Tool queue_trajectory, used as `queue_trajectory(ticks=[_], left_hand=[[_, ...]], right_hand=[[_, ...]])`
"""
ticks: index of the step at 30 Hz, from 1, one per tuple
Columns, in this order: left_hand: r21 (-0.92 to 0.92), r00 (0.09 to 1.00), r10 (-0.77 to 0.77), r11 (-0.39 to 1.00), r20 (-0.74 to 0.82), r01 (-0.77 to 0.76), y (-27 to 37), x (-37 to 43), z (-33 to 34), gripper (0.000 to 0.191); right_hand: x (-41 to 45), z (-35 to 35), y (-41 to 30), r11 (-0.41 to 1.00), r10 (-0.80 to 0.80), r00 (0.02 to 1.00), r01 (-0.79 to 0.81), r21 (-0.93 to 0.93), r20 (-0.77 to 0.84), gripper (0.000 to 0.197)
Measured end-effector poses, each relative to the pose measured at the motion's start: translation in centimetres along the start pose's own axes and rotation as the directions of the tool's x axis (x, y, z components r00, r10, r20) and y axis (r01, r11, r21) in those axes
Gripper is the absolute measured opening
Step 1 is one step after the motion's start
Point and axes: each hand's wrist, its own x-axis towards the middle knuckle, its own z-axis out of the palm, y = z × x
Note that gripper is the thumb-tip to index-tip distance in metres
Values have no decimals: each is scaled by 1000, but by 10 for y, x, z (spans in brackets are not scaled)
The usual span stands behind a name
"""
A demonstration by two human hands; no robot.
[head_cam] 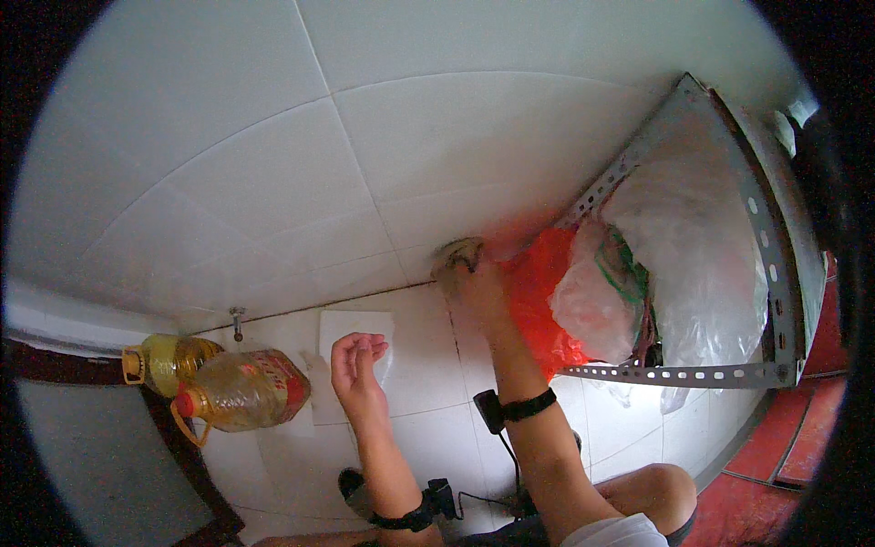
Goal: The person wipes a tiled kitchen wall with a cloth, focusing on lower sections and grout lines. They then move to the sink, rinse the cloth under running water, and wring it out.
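Note:
My right hand [476,284], blurred, reaches to the foot of the white tiled wall [355,205]. It grips a greyish-brown item that looks like a cloth [459,254], pressed at the seam between wall and floor. Blur hides its exact shape. Close to that hand's right hangs a red plastic bag [543,294]. My left hand [358,369] is held above the floor with loosely curled fingers, and nothing shows in it. Behind it on the floor lies a flat white square [355,323], its material unclear.
A slotted-metal shelf [738,375] at right holds clear plastic bags [711,294]. Two oil bottles, one with a red cap [239,393] and a yellower one [167,362], stand at left near a small wall tap [237,321]. A dark door frame [184,465] edges the lower left.

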Motion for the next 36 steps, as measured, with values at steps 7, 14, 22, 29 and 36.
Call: queue_trajectory(ticks=[7,14,22,29,36], left_hand=[[-2,999,-17,1000,32,17,5,-7,7,12],[3,1000,-6,1000,26,6,4,-8,5,14],[20,999,-7,1000,33,6,4,-8,2,14],[30,1000,-20,999,15,20,3,-6,3,13],[31,999,-28,999,25,27,-2,-6,3,12]], right_hand=[[-8,0,2,919,-316,884,375,120,-345,41],[5,5,6,854,-438,711,520,-7,-550,33],[14,24,24,746,-650,533,583,-321,-542,35],[-1,22,20,711,-701,604,636,-301,-379,42],[15,33,25,644,-752,431,641,-418,-498,44]])
